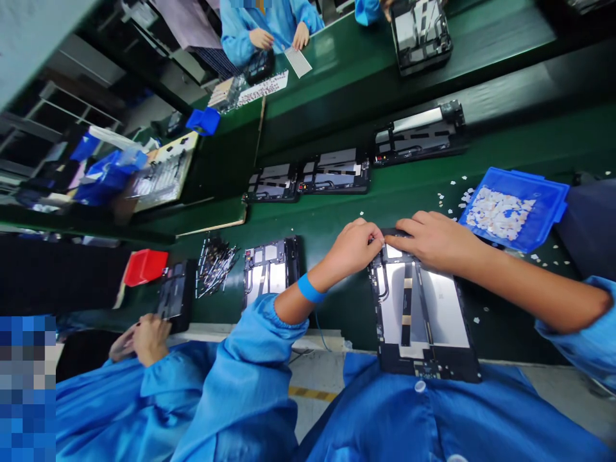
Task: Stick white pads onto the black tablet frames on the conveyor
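An opened tablet [440,308], its silver battery panels and dark ribbon cables exposed, lies on the green bench against my blue smock, its near end past the bench edge. At its far left corner my left hand [353,250] is closed, thumb and forefinger pinched together. Whatever lies between those fingertips is too small to make out. My right hand [433,240] rests across the tablet's far edge with fingers stretched out, the index tip close to the left fingertips. A blue wristband [312,289] circles my left wrist.
A blue tray [517,208] of small white pieces stands at the right, with loose pieces scattered around it. Several opened tablets [334,171] lie farther back. Another tablet [269,266], thin dark strips [216,264] and a red bin [145,267] are leftward, near a co-worker's hands [144,340].
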A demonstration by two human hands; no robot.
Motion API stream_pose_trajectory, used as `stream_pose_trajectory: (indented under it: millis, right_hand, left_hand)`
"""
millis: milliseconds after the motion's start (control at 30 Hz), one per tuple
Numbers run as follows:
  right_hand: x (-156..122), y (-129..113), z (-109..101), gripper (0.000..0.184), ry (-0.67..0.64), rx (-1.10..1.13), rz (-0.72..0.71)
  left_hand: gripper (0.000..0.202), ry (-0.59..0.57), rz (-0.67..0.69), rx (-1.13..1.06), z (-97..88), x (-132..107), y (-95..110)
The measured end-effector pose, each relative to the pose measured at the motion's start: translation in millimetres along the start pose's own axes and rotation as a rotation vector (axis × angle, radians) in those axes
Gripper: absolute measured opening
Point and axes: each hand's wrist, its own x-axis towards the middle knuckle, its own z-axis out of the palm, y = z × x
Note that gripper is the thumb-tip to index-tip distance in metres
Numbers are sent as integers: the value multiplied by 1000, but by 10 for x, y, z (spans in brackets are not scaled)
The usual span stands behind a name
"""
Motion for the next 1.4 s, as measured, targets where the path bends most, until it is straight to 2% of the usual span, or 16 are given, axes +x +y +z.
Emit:
stream_pose_trajectory:
  millis: [200, 367, 433, 567, 667, 800, 900, 1100, 1200, 1300, 1333, 1367, 1400]
  right_hand:
    - [-1, 4, 0, 45, 3, -7, -14]
    - [-14, 11, 19, 44, 13, -9, -23]
    - [-19, 10, 27, 42, 25, -6, -24]
    - [-21, 0, 34, 39, 43, 2, -25]
    - [-17, -8, 36, 38, 53, -2, -24]
    - [-32, -13, 51, 39, 63, -11, -25]
    - [-50, -20, 82, 37, 85, -13, -25]
    - [8, -10, 89, 32, 115, -8, -9]
    - [-128, -31, -24, 34, 178, 88, 114]
    - [-583, -201, -142, 38, 299, 225, 460]
    - [-777, -301, -162, 38, 303, 273, 581]
    - [-966, -416, -169, 37, 252, 326, 660]
    - [-1134, -542, -170, 38, 180, 387, 680]
  left_hand:
    - [11, 77, -14, 51, 105, -56, -8]
    - [5, 127, -39, 11, 162, -79, -40]
    - [12, 123, -83, -49, 151, -61, -60]
    - [21, 55, -188, -233, 88, 35, -101]
    - [20, -55, -254, -365, 30, 142, -116]
    - [18, -141, -270, -454, -3, 221, -113]
    - [18, -124, -248, -387, 16, 195, -108]
    - [25, 33, -147, -96, 65, 151, -102]
    - [34, 148, -108, -69, 76, -27, -82]
    - [43, 308, -125, -168, 179, -513, -59]
    - [48, 304, -157, -198, 251, -717, -50]
    - [55, 256, -182, -219, 343, -918, -36]
    - [60, 188, -185, -233, 449, -1100, -14]
